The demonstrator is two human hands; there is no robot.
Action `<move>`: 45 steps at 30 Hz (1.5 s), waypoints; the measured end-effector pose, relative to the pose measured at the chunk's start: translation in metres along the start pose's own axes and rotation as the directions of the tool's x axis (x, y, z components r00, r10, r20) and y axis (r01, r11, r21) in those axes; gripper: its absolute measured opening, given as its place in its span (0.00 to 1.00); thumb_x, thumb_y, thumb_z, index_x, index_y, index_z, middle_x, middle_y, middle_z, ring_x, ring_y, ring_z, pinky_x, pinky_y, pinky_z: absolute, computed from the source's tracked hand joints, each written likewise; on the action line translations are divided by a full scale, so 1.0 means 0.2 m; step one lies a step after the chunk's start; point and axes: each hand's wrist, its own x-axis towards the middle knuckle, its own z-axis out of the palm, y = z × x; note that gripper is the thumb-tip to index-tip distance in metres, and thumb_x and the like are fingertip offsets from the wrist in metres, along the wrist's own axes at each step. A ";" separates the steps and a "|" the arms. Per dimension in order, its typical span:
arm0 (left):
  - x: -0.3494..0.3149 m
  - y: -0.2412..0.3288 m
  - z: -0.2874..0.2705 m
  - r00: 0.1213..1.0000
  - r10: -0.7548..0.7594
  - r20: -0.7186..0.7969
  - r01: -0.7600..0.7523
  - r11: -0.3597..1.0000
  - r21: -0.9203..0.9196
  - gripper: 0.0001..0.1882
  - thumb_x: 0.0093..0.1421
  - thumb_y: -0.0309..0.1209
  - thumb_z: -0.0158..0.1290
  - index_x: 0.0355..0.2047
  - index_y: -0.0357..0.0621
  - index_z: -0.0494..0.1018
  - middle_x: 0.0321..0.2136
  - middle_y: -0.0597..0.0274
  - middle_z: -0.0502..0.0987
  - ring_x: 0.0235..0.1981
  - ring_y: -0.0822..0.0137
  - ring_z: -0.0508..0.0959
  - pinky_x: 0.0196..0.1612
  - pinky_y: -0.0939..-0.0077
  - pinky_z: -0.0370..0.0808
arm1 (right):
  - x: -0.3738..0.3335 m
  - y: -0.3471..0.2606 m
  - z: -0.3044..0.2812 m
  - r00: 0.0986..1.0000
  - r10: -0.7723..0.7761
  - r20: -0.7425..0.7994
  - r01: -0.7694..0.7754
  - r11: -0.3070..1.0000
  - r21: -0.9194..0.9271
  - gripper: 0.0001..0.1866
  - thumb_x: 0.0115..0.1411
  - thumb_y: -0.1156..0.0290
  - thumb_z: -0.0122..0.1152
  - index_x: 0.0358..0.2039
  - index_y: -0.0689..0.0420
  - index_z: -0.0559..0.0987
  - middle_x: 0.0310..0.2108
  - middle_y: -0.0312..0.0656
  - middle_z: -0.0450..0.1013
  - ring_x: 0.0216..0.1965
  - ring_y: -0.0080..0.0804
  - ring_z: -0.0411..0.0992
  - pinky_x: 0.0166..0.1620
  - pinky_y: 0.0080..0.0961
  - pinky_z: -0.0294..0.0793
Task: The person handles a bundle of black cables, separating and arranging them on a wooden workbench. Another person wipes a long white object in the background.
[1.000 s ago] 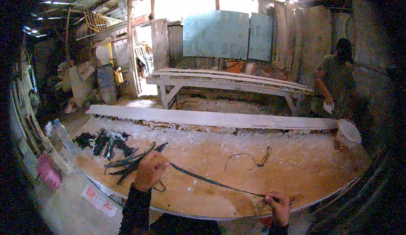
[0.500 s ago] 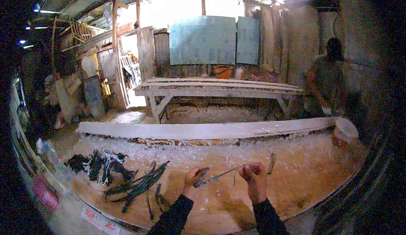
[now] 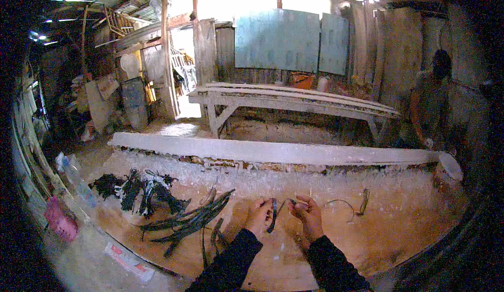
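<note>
Your work table, wood-topped and dusted pale toward its far side, fills the near scene. Beyond it stands a long pale bench, with a large blue panel on the far wall above. A long white beam lies along the far edge of your table. On the left of the tabletop: a loose pile of dark strips, just left of your hands; farther left and beyond it, black-and-white bundles. Your hands are raised near the middle, close together but apart. Left hand: fingers curled, thumb and fingertips closed on a dark strip, which hangs bent at the fingertips. Right hand: half open, fingers bent; a thin length reaches toward its fingertips, but whether they grip it I cannot tell. Smallest item: a thin dark tie, on the table to the right.
</note>
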 end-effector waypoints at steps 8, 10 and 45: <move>0.04 0.07 -0.11 0.967 0.235 -0.096 -0.251 0.940 -0.230 0.06 0.54 0.31 0.46 0.29 0.41 0.65 0.25 0.60 0.70 0.29 0.62 0.75 0.25 0.81 0.69 | 0.02 0.03 -0.06 0.951 0.306 0.044 -0.299 0.947 -0.115 0.07 0.51 0.74 0.53 0.32 0.60 0.70 0.27 0.40 0.71 0.28 0.26 0.70 0.31 0.20 0.70; 0.07 0.12 -0.14 0.885 0.443 -0.141 -0.414 0.890 0.193 0.07 0.54 0.31 0.46 0.29 0.42 0.64 0.25 0.60 0.70 0.32 0.61 0.75 0.27 0.80 0.69 | 0.04 0.03 -0.08 0.947 0.311 0.082 -0.311 0.950 -0.017 0.07 0.52 0.73 0.53 0.32 0.59 0.71 0.27 0.40 0.71 0.28 0.26 0.70 0.31 0.19 0.70; -0.13 -0.04 0.10 0.990 0.006 0.139 -0.038 0.972 0.231 0.08 0.53 0.36 0.50 0.29 0.47 0.69 0.21 0.71 0.69 0.17 0.81 0.66 0.16 0.87 0.61 | -0.10 -0.01 0.02 0.931 0.314 0.188 -0.365 0.765 0.530 0.04 0.53 0.68 0.52 0.26 0.53 0.69 0.22 0.34 0.68 0.26 0.25 0.67 0.30 0.20 0.68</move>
